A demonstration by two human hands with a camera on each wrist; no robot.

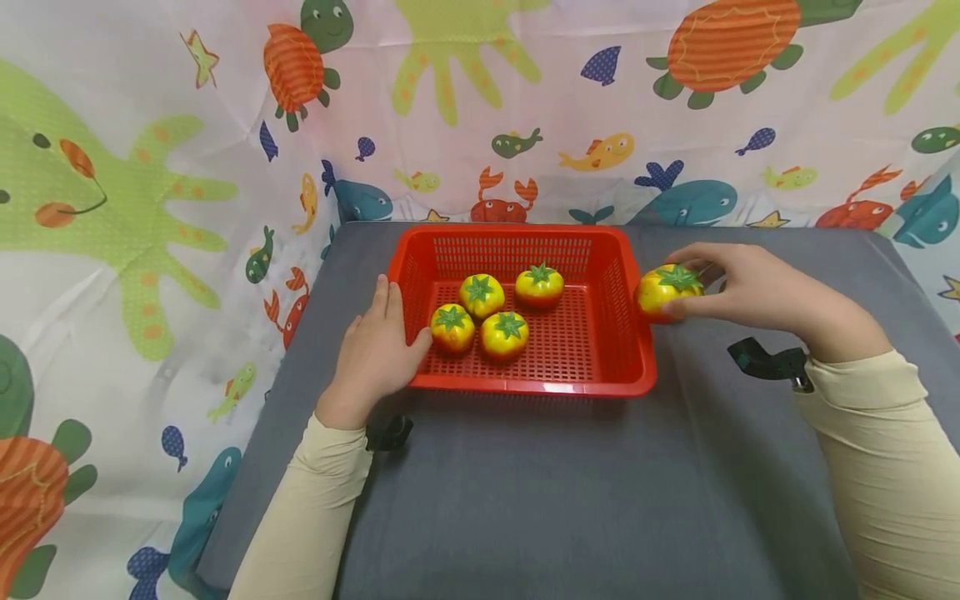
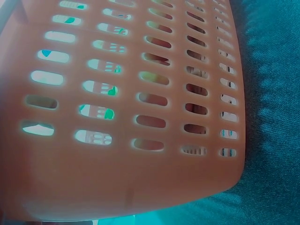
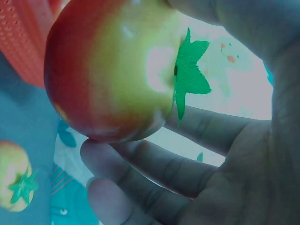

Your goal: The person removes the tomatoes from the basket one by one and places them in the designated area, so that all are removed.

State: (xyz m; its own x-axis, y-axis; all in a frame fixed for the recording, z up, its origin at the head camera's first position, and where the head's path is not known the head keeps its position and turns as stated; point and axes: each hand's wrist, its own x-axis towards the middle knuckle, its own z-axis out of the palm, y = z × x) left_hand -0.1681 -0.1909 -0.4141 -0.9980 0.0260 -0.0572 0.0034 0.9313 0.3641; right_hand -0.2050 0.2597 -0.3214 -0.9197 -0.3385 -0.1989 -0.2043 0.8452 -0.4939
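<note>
My right hand (image 1: pixel 757 292) grips a toy tomato (image 1: pixel 667 292), yellow and red with a green star-shaped leaf top, beside the right rim of a red plastic basket (image 1: pixel 532 387). Thumb and fingers hold it from the side, as the right wrist view shows up close. Several similar tomatoes (image 1: pixel 504 337) sit in the basket, mostly toward its left half. With straight fingers, my left hand (image 1: pixel 378 350) rests against the basket's left side, its thumb reaching over the rim. The left wrist view is filled by the basket's slotted wall (image 2: pixel 131 178).
Another tomato (image 3: pixel 16 176) lies on the table in the right wrist view; my right hand hides it from the head view. Grey cloth covers the table (image 1: pixel 525 492). A curtain (image 1: pixel 450 150) printed with sea animals hangs behind and along the left side.
</note>
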